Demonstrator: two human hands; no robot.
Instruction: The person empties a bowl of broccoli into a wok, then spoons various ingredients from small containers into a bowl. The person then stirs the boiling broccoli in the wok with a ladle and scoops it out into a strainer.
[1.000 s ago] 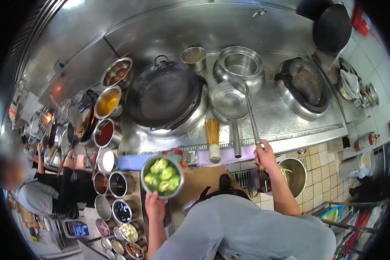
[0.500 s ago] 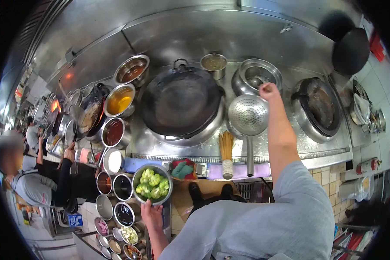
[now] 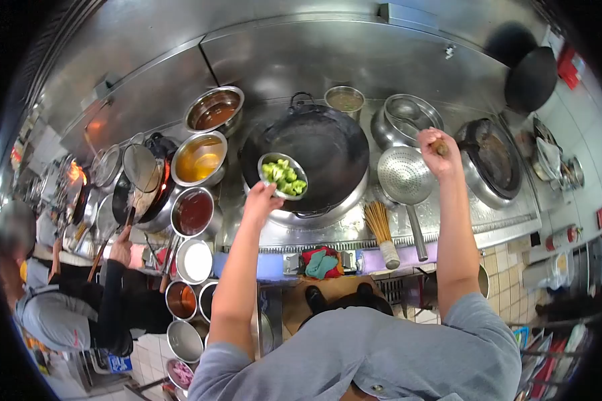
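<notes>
My left hand point(image 3: 263, 199) is closed on the rim of a small metal bowl point(image 3: 279, 156). Green broccoli florets point(image 3: 285, 177) lie in the bowl, which I hold over the left front part of a large black wok point(image 3: 331, 150). My right hand point(image 3: 439, 150) is wrapped round the wooden-ended handle of a ladle point(image 3: 403, 107). The ladle's head is over a steel pot point(image 3: 383, 127) behind the strainer. Below my right hand, a perforated strainer point(image 3: 406, 175) lies with its handle toward me.
Left of the wok stand containers of brown liquid point(image 3: 214, 117), yellow oil point(image 3: 199, 159) and dark red sauce point(image 3: 192, 212). A bamboo brush point(image 3: 379, 227) lies at the stove's front. Another wok point(image 3: 491, 157) sits at right. A co-worker point(image 3: 60, 314) works at left, near flames point(image 3: 77, 174).
My left hand has carried the bowl of broccoli up and right, from beside the containers to over the wok. My right hand now shows the ladle raised, its head tilted over the pot.
</notes>
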